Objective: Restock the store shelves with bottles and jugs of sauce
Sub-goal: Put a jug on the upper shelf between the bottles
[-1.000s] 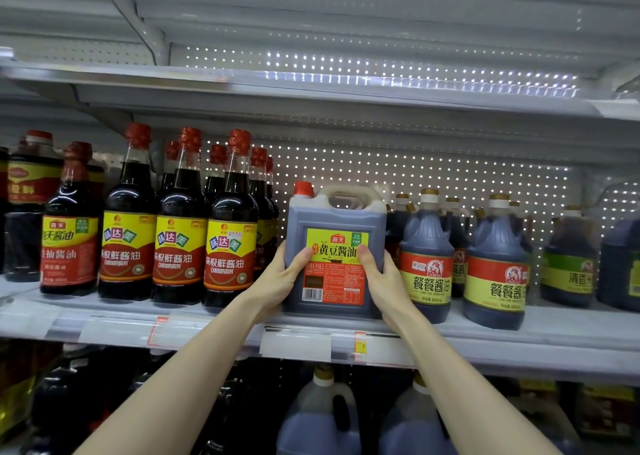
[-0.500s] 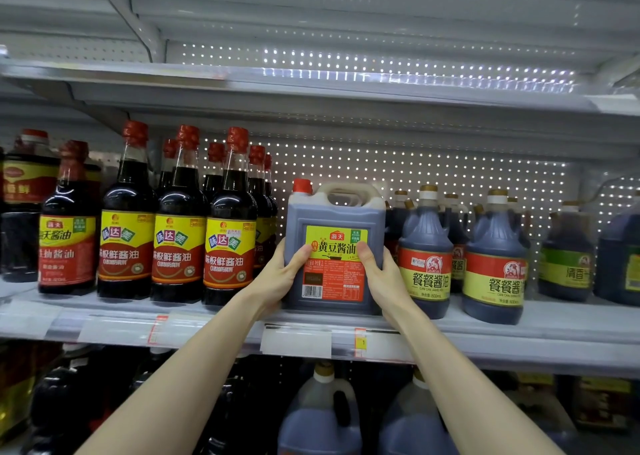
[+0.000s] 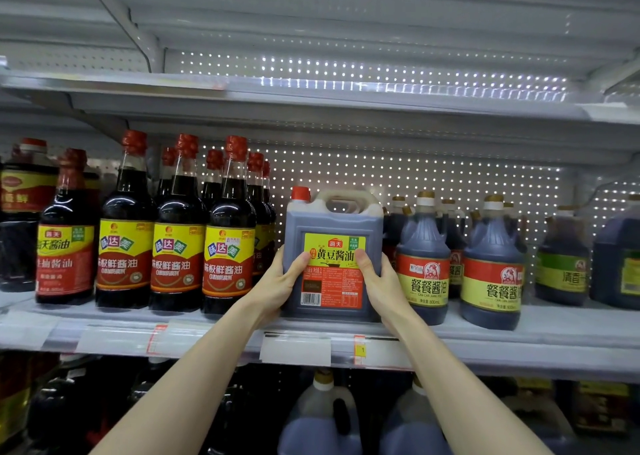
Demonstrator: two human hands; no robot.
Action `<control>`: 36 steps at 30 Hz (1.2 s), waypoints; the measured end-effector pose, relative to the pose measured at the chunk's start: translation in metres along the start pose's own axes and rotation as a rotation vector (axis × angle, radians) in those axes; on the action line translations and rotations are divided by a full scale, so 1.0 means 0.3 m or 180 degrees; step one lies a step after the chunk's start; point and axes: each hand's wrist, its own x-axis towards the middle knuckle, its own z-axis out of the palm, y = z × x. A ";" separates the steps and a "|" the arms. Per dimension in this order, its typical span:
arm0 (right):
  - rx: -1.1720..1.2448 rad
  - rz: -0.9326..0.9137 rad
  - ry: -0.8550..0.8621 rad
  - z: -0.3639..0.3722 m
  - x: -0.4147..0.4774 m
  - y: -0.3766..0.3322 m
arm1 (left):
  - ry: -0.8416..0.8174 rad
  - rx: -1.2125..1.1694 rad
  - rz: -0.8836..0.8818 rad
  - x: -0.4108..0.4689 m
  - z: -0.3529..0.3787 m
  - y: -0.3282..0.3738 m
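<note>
A square jug of dark soy sauce (image 3: 332, 226) with a red cap, a top handle and a yellow-and-red label stands on the middle shelf (image 3: 554, 333). My left hand (image 3: 282, 281) grips its left side, thumb on the label. My right hand (image 3: 377, 281) grips its right side the same way. The jug sits upright near the shelf's front edge, between tall red-capped bottles (image 3: 228, 232) on the left and round-shouldered bottles (image 3: 422, 257) on the right.
More red-capped bottles (image 3: 65, 232) fill the left of the shelf, darker jugs (image 3: 620, 264) the far right. Behind the jug the shelf runs back to a perforated wall. The shelf above (image 3: 311, 97) hangs low. Large jugs (image 3: 322, 416) stand on the shelf below.
The jug and both hands have stayed nearly still on the shelf; the view has shifted only slightly.
</note>
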 end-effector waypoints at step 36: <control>-0.0969 -0.0447 0.0369 -0.015 -0.514 -0.403 | 0.0500 0.1053 0.0626 -0.550 0.037 0.332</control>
